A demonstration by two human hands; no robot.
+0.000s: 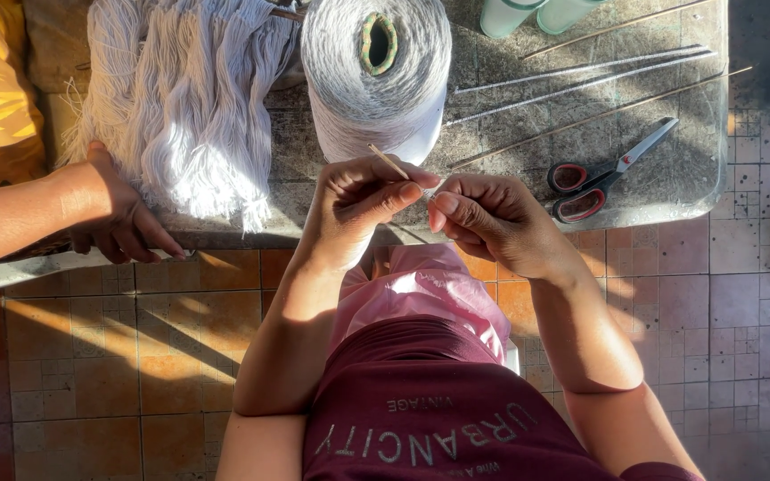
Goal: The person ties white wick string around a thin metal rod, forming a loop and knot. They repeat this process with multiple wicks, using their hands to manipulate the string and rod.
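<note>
Left hand (pixel 358 200): fingers pinched on thin stick (pixel 389 161). Right hand (pixel 492 218): fingers closed on white thread (pixel 427 191) at stick's tip. Yarn cone (pixel 376 76), scissors (pixel 603 174) on table (pixel 670 191) beyond.

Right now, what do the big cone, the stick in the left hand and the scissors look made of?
Cone: matte white spun yarn, fine wound strands. Stick in the left hand: pale and thin, probably wood or bamboo. Scissors: shiny metal blades, red-and-black handles, likely plastic.
</note>
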